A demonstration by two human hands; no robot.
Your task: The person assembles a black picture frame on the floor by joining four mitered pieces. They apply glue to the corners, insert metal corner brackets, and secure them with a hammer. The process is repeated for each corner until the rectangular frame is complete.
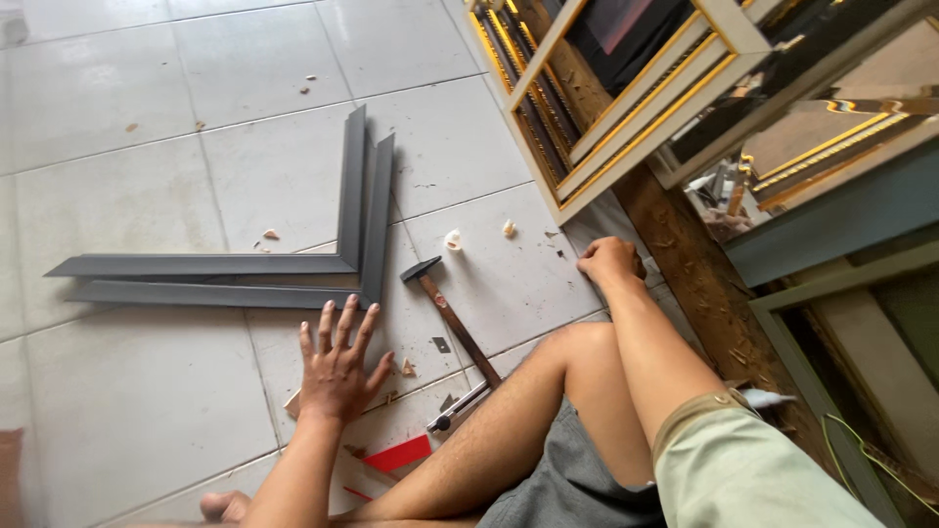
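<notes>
**Floor Station: Frame Corners and Hammer**

Two dark grey L-shaped frame corners point(357, 230) lie nested flat on the white tiled floor point(127, 391). The left hand point(335, 367) hovers just short of their corner joint, fingers spread wide, holding nothing. The right hand point(608, 261) rests fisted on the tiles beside a wooden plank point(699, 284); whether it holds anything cannot be told. A wooden-handled hammer point(445, 308) lies between the hands. Gold-trimmed frames point(626, 117) lean nearby.
</notes>
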